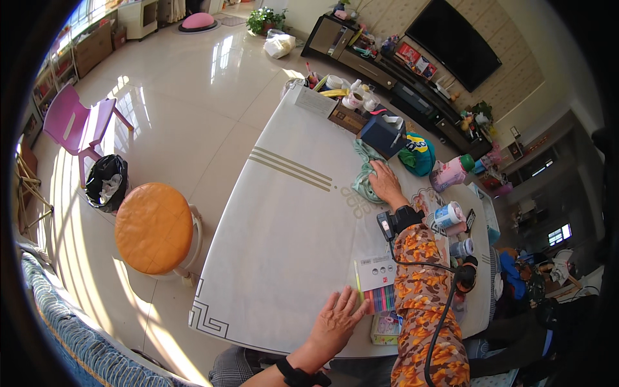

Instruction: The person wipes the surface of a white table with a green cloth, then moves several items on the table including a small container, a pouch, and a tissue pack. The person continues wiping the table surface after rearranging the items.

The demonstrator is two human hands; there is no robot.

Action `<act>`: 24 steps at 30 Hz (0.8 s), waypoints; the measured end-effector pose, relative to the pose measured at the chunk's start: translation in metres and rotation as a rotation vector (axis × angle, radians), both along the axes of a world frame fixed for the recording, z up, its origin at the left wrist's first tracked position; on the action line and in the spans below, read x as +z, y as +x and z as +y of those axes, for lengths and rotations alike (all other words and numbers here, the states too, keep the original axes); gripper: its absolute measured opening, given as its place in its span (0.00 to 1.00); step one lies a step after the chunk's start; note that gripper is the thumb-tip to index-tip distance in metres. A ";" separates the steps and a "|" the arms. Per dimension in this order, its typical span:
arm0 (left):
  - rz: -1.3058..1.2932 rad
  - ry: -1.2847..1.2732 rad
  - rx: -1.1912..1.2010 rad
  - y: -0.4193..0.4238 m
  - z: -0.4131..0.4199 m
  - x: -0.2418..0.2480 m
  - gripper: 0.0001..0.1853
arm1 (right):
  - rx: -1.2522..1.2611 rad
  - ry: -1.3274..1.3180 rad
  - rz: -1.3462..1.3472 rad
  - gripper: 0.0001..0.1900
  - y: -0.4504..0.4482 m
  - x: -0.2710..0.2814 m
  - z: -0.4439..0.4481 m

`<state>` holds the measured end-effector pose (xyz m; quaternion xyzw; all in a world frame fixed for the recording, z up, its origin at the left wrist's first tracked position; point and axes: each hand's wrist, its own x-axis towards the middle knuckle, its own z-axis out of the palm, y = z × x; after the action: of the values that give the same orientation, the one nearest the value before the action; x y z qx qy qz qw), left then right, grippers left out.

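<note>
My right hand (385, 181) is on a crumpled pale green cloth (363, 167) on the table, its fingers over the cloth's edge. Right behind the cloth stands a dark blue tissue box (384, 133), with a teal bag (417, 155) bearing a yellow patch beside it. My left hand (333, 317) rests palm down near the table's front edge, fingers spread and holding nothing. Its fingertips are at the edge of a pack of coloured pens (381, 299) with a white card cover. My right sleeve hides part of that pack.
The table (285, 242) has a pale cover. A pink bottle with a green cap (452, 172), a white-and-blue tub (449, 215) and a jar (463, 247) stand at its right. A cardboard box (347, 119) sits at the far end. An orange stool (154, 227) stands left.
</note>
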<state>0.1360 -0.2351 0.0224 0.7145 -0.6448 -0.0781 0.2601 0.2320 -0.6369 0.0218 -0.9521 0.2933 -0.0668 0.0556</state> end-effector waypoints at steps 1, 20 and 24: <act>0.001 0.006 -0.006 0.000 0.000 0.001 0.38 | -0.020 0.003 0.010 0.26 -0.011 0.002 -0.006; -0.068 0.086 -0.030 -0.021 -0.007 0.009 0.45 | -0.374 0.221 0.263 0.37 -0.032 -0.022 -0.026; -0.064 0.081 -0.061 -0.032 -0.010 0.009 0.47 | -0.243 0.226 0.313 0.40 -0.014 -0.015 0.045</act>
<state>0.1041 -0.2452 0.0311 0.7066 -0.6705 -0.0892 0.2076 0.2179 -0.5920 0.0065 -0.8962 0.4165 0.1086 0.1074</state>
